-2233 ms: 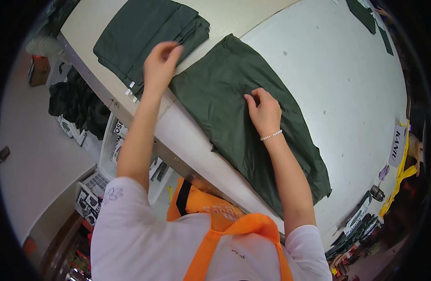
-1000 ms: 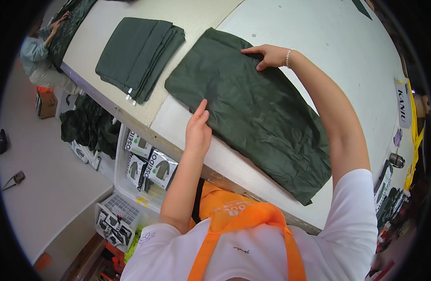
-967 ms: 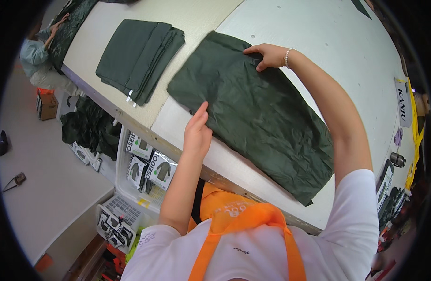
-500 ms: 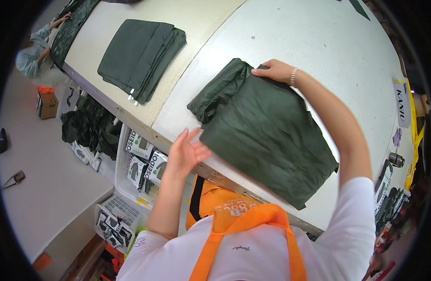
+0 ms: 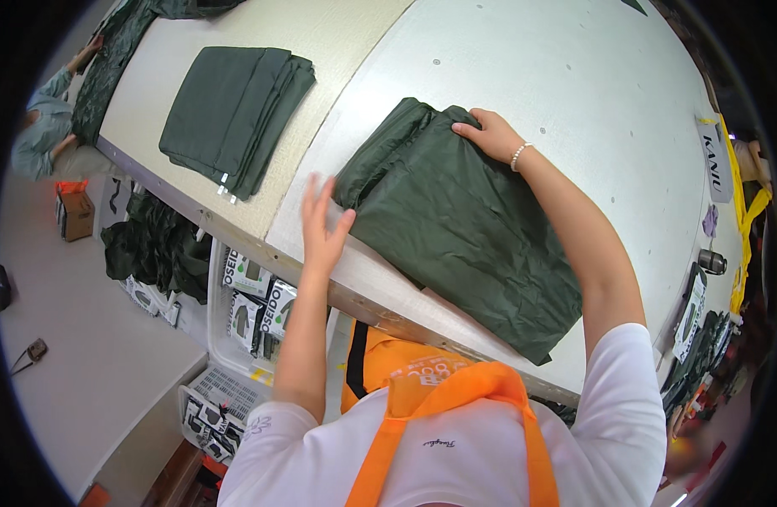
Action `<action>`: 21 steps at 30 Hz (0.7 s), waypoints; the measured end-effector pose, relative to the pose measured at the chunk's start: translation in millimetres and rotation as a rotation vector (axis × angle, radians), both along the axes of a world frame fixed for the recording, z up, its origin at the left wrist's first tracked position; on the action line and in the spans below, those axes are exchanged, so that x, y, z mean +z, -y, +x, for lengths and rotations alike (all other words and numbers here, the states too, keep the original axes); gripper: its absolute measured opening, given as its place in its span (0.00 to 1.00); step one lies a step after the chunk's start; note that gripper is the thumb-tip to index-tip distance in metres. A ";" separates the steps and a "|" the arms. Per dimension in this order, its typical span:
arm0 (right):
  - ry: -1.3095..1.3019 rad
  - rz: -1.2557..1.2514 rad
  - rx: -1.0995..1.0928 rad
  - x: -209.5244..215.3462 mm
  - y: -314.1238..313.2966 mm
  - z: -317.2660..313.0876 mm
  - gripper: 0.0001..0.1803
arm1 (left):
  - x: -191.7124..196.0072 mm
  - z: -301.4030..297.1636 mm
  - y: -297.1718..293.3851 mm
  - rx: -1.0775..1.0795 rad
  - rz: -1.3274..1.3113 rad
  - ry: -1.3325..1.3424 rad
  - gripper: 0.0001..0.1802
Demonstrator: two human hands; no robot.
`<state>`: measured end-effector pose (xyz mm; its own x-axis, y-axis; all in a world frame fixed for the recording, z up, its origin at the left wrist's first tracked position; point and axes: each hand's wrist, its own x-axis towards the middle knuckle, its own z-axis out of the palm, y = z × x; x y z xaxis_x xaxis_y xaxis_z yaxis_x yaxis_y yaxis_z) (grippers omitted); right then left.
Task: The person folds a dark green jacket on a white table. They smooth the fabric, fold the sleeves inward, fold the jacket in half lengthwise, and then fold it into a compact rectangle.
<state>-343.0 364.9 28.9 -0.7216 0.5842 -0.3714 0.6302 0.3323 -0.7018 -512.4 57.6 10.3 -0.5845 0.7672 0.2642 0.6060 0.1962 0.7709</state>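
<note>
A dark green garment (image 5: 464, 228) lies on the white table (image 5: 557, 76), its left end folded over onto itself. My right hand (image 5: 488, 133) presses flat on the top of that fold, a bead bracelet on the wrist. My left hand (image 5: 321, 226) hovers with fingers spread beside the garment's left edge, near the table's front rim, holding nothing. A stack of folded dark green garments (image 5: 232, 118) rests further left on the beige table section.
Below the table edge stand crates of packaged goods (image 5: 253, 296) and a heap of dark garments (image 5: 152, 249). Another person (image 5: 46, 127) works at the far left. Small items (image 5: 709, 262) lie at the table's right edge.
The garment's left end has been folded over toward the right. My left hand came off the cloth and now hovers with fingers apart; my right hand stays on the fold.
</note>
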 end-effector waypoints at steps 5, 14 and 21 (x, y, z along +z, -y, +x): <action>0.081 0.039 -0.006 8.5 10.0 -6.9 0.30 | -4.9 15.2 19.7 -0.231 -0.120 0.207 0.34; 0.066 -0.245 0.052 21.4 12.4 -21.7 0.30 | 26.5 36.3 -6.2 -0.023 -0.235 -0.014 0.33; 0.060 0.081 0.055 -12.0 20.5 -38.0 0.28 | 22.7 31.9 -15.9 -0.035 -0.346 -0.082 0.31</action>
<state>-381.0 344.4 16.9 -0.7313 0.5743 -0.3679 0.6495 0.4218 -0.6326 -480.5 73.6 33.0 -0.5442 0.8384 0.0299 0.6738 0.4155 0.6110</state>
